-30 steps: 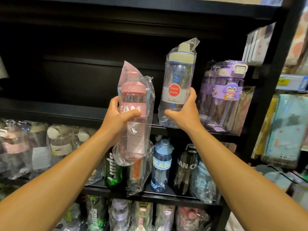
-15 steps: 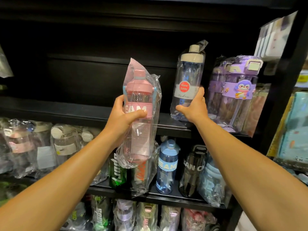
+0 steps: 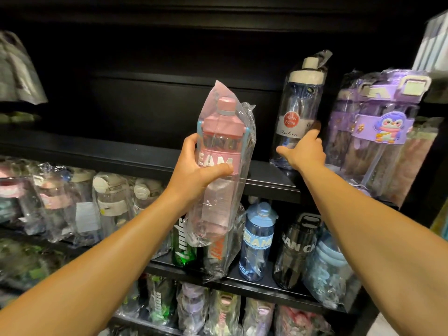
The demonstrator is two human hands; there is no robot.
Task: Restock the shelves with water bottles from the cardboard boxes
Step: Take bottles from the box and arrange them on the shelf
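My left hand (image 3: 196, 170) grips a pink water bottle (image 3: 219, 151) wrapped in clear plastic, held upright in the air in front of the upper black shelf (image 3: 121, 154). My right hand (image 3: 303, 151) is wrapped around the lower part of a clear blue bottle (image 3: 299, 112) with a cream lid and a red round label; that bottle stands on the right part of the same shelf, beside purple penguin bottles (image 3: 380, 127). No cardboard box is in view.
The left and middle of the upper shelf are dark and bare. The shelf below holds bagged bottles: cream-lidded ones (image 3: 114, 202) at left, a green one (image 3: 183, 248), a blue one (image 3: 258, 241) and a black one (image 3: 299, 248). More bagged bottles (image 3: 194, 306) fill the lowest shelf.
My right hand has pushed the clear blue bottle further back and to the right on the upper shelf, closer to the purple bottles. The pink bottle stays raised in my left hand.
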